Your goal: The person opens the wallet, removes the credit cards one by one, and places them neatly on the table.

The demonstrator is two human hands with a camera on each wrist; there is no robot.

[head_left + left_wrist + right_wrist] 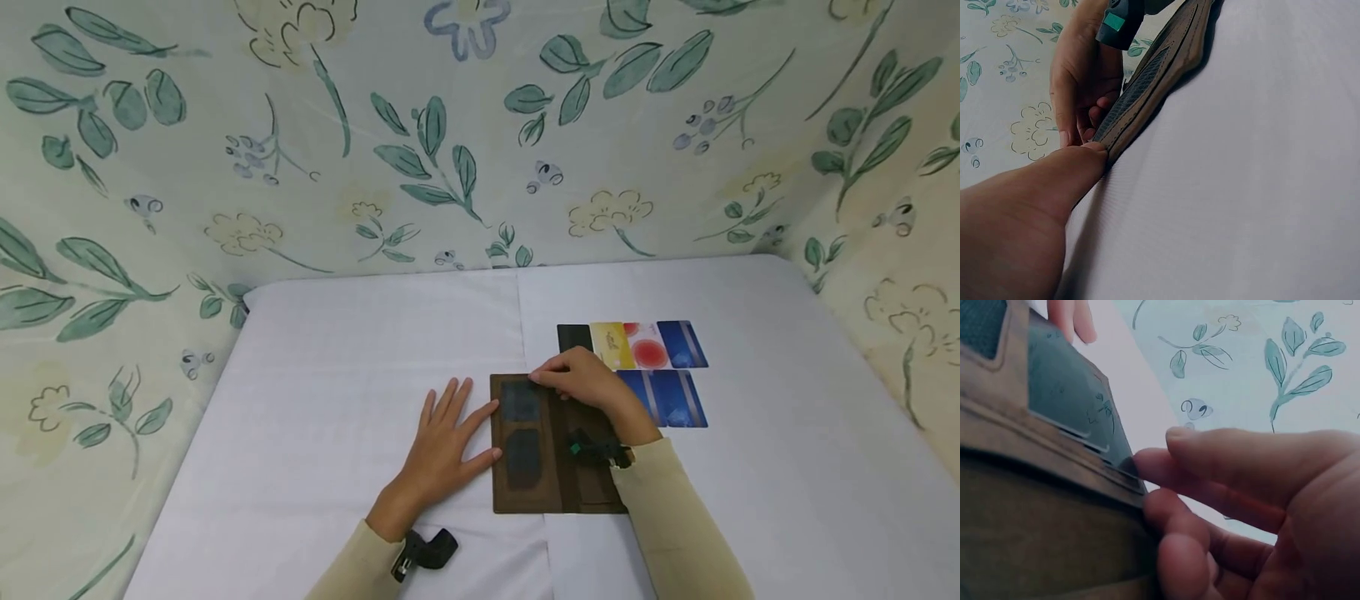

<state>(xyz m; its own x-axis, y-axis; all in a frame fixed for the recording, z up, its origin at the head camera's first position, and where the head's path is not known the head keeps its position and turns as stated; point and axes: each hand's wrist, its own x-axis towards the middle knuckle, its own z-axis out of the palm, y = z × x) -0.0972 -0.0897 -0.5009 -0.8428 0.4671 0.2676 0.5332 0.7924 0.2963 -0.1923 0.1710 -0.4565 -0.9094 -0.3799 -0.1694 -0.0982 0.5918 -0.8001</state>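
While your left hand (435, 454) rests palm down on the counter (337, 358) with its fingers spread wide, its thumb and index finger touch the left edge of the open brown wallet (555, 487), which lies well short of the counter's far edge. Your right hand (588, 379) reaches over the wallet, fingers bent close together at its far edge; you can't tell whether they pinch anything. The wallet's left half has two dark windows (521, 402), one beyond the other; what they hold is hard to make out. Your right sleeve (682, 517) hides part of its right half. Towards the counter's far right corner lie two rows of cards (647, 348), partly behind your right hand. Past the far edge rises a floral cloth (480, 125), cut off above.
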